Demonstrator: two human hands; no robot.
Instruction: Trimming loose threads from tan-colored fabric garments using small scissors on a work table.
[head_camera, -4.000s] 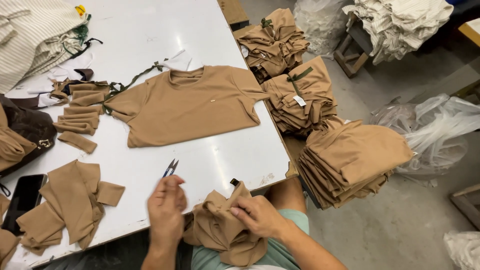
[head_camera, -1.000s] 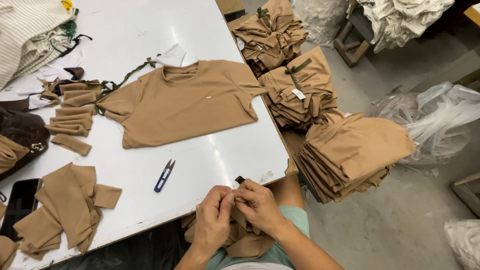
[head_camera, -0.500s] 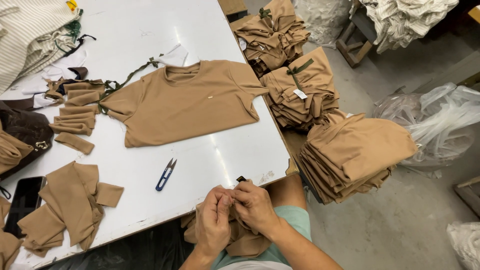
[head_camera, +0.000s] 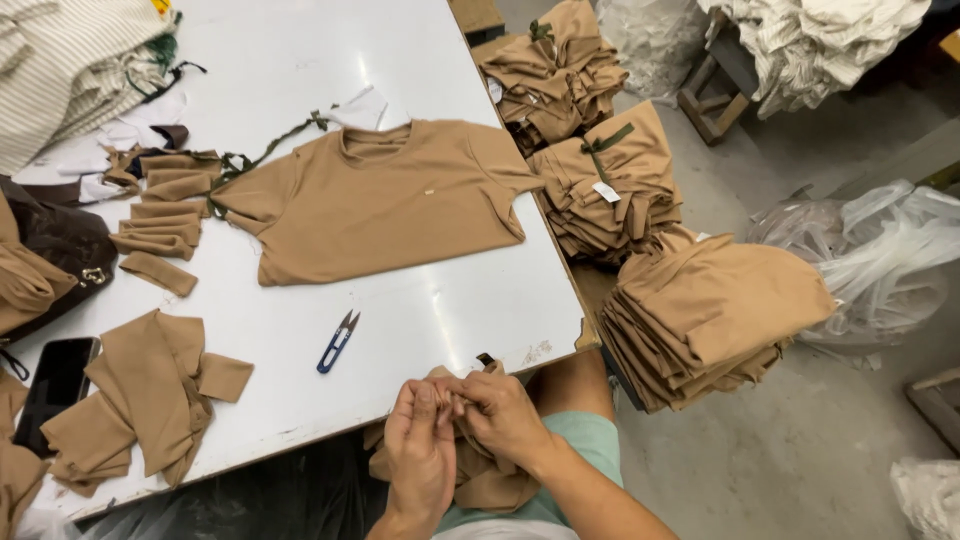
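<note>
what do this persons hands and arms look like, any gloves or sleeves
Both the left hand and the right hand are bare: no gloves, and no rings or watch that I can see. The forearms are uncovered, with no sleeves reaching them. A pale green garment shows at the lap.

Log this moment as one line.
left hand and right hand: both pinching bunched tan garment at table edge | snips: lying on white table, untouched

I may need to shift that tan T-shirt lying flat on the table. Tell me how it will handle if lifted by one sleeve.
The tan T-shirt would probably go limp and hang, since it is thin knit lying flat. It looks light, like the folded pieces beside it. On the smooth white table it would likely slide and bunch if pushed.
</note>
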